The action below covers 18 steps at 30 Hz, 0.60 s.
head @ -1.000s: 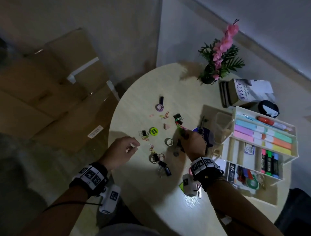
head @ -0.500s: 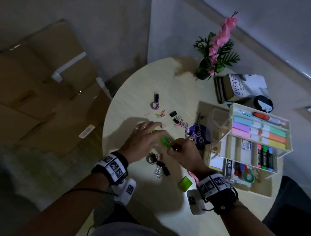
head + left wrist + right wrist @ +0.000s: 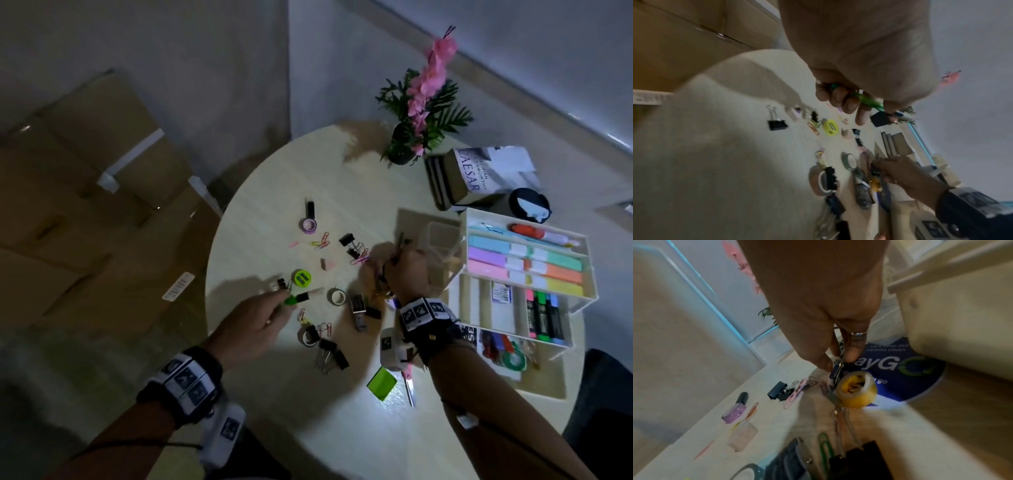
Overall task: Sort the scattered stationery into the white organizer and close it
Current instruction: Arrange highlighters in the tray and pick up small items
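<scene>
the left hand (image 3: 255, 320) has drawn back to the near left since half a second ago, fingers curled round a green marker (image 3: 867, 99) lifted off the table (image 3: 260, 192). so one item is ready to go to the white organizer (image 3: 524, 274), open at the right. farther in, the right hand (image 3: 402, 270) pinches a binder clip (image 3: 837, 368); its shape is blurred and partly hidden.

The left hand (image 3: 255, 320) has pulled away holding the green marker (image 3: 297, 298), parting from the right hand (image 3: 399, 274)
</scene>
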### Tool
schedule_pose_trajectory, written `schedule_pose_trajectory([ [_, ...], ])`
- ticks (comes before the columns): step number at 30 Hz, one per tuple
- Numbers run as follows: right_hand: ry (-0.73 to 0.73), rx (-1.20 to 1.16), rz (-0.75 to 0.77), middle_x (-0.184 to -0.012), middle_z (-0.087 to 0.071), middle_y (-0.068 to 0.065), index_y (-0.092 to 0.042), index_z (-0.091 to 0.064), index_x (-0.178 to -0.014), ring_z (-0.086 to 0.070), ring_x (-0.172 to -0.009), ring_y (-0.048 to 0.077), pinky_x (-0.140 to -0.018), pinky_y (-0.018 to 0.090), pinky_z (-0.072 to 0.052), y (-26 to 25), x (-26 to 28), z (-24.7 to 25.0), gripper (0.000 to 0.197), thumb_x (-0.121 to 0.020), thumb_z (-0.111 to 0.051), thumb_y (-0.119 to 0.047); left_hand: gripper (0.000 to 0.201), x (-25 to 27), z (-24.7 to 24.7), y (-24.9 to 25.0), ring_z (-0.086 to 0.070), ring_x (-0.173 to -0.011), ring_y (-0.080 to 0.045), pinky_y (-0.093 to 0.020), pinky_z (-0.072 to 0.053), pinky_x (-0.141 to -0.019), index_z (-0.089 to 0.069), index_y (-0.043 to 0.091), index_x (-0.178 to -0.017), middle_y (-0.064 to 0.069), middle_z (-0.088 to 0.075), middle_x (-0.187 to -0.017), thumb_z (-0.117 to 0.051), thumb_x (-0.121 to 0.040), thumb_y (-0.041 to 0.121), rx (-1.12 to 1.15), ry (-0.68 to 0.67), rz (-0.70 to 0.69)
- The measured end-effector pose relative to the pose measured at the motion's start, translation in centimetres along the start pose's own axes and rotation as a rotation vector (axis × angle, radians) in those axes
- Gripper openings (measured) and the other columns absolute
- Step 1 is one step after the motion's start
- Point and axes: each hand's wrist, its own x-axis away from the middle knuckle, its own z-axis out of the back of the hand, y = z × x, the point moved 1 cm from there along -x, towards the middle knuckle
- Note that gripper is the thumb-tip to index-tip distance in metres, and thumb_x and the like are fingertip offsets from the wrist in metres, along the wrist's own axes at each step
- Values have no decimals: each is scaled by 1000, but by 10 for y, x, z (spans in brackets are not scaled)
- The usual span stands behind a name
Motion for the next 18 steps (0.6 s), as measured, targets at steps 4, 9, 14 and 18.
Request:
schedule_pose_trajectory([
  [4,-31,6,-37,-87,-72,24,6,-70,-91,-71,-81,37,-66,40,-55,-4,8,2,17,-91,-58,-8,21,22,11,-18,-57,-69,-17,-46,-45,-66,-63,28,-103,4,-61,-79,-42,-104,29,87,48,87],
  [9,-59,-57,-9,-87,-67,10,1,-66,-98,-68,-79,28,-65,32,-53,1,23,2,16,-96,-65,-15,20,17,13,-14,-56,-80,-9,-30,-45,-69,-63,25,-111,14,-54,-91,-45,-104,27,41,137,28],
  [14,-119,-113,65,-61,-63,-3,-13,-68,-72,-60,-52,8,-41,13,-36,10,51,19,38,-100,-66,-39,21,-13,-5,19,-55,-91,-8,-23,-45,-77,-63,10,-124,10,-46,-109,-51,-107,13,3,212,-57],
  [18,-190,-98,130,-62,-65,-5,-16,-68,-69,-64,-56,13,-47,11,-40,23,75,57,18,-86,-73,-12,26,-49,-23,63,-58,-102,-11,-26,-51,-87,-64,7,-130,4,-51,-114,-53,-107,13,-12,235,-144],
])
